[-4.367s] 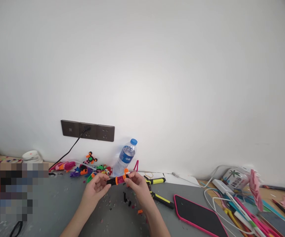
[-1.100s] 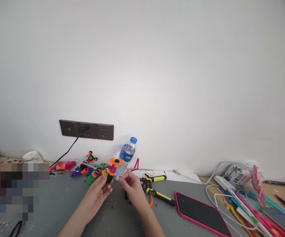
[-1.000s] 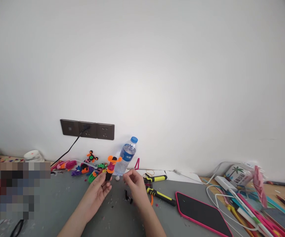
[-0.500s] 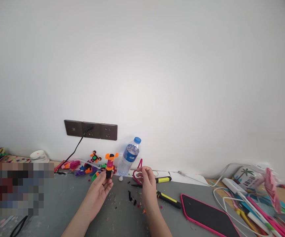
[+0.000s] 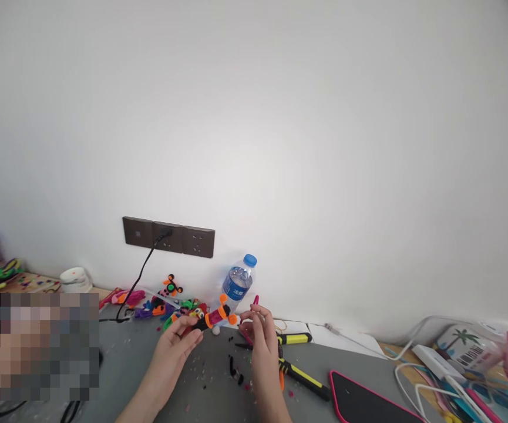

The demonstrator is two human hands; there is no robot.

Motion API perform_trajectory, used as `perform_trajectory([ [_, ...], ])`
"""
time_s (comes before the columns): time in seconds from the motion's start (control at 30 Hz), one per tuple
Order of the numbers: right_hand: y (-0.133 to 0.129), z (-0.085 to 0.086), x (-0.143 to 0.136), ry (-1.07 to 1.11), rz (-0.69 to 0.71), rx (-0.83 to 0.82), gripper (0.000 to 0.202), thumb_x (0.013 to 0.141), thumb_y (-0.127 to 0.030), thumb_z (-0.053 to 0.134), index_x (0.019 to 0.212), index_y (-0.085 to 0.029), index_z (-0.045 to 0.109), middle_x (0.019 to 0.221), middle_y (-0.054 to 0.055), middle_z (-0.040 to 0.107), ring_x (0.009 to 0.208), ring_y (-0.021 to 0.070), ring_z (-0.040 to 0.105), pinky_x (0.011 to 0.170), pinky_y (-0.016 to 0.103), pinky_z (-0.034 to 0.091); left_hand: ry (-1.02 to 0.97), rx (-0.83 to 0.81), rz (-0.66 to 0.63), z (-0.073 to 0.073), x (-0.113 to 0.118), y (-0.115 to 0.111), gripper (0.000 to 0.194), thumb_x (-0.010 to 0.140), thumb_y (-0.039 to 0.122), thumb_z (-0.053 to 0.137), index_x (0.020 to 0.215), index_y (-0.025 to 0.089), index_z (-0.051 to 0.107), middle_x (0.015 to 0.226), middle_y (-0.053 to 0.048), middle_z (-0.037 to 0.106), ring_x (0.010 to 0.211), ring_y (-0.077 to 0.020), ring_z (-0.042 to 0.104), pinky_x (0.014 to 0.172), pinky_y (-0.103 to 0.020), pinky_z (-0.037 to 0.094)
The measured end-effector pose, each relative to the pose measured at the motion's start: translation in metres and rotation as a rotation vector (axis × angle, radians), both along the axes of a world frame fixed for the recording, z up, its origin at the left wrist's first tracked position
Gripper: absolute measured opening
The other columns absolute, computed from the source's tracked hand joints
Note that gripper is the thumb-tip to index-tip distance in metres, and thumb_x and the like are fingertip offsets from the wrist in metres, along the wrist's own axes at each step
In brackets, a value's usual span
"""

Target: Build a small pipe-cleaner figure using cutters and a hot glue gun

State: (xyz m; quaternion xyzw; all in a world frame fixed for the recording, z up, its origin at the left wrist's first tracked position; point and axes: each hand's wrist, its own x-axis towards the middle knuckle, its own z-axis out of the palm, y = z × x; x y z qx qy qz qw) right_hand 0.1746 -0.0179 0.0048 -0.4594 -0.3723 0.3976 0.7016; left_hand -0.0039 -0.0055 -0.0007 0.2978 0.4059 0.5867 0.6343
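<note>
My left hand (image 5: 172,355) is closed on the black end of a small pipe-cleaner figure (image 5: 217,317), banded in black, magenta and orange with round orange tips. The figure leans over to the right, towards my right hand (image 5: 262,343). My right hand pinches a bent magenta pipe cleaner (image 5: 256,300), partly hidden behind its fingers. Under and behind that hand lie pliers (image 5: 304,379) with yellow and black handles. Black fuzzy scraps (image 5: 232,367) are scattered on the grey mat (image 5: 209,390) between my forearms.
A water bottle (image 5: 238,284) stands against the wall behind the hands. Colourful pipe-cleaner pieces (image 5: 152,309) lie left of it. A pink-rimmed phone (image 5: 368,399), white cables (image 5: 401,376) and a palm-tree packet (image 5: 465,346) are at right. A pixelated patch covers the left.
The figure has tipped from upright to leaning right, closer to my right hand. The view has shifted slightly. At the left edge, a pixelated skin-toned shape has come into view.
</note>
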Motion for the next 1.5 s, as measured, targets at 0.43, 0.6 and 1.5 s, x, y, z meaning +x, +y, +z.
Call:
perform_trajectory([
  [0.43,-0.002,0.001,-0.002,-0.109,0.156,0.011,0.033,0.076,-0.047,0.067,0.091,-0.018,0.07,0.092,0.01,0.071,0.086,0.0245,0.064,0.076,0.033,0.05,0.236,0.037,-0.03,0.012,0.007,-0.009,0.03,0.054,0.032,0.087,0.072,0.017,0.067,0.089,-0.006,0.06,0.089,-0.0225,0.057,0.073,-0.025,0.052],
  [0.6,-0.001,-0.002,-0.002,-0.107,0.164,0.031,0.028,0.075,-0.042,0.07,0.088,-0.017,0.069,0.082,0.006,0.07,0.074,0.0192,0.062,0.068,0.03,0.049,0.133,0.077,0.012,0.011,0.009,-0.009,0.035,0.058,0.03,0.086,0.087,0.02,0.07,0.103,-0.007,0.065,0.103,-0.0254,0.059,0.081,-0.029,0.055],
  [1.5,0.002,-0.002,-0.002,-0.127,0.147,0.072,0.029,0.077,-0.045,0.069,0.083,-0.018,0.063,0.073,0.002,0.06,0.064,0.0157,0.053,0.06,0.025,0.045,0.146,-0.045,-0.179,0.007,0.01,-0.009,0.039,0.053,0.033,0.088,0.086,0.019,0.074,0.091,-0.008,0.071,0.087,-0.0262,0.069,0.072,-0.03,0.057],
])
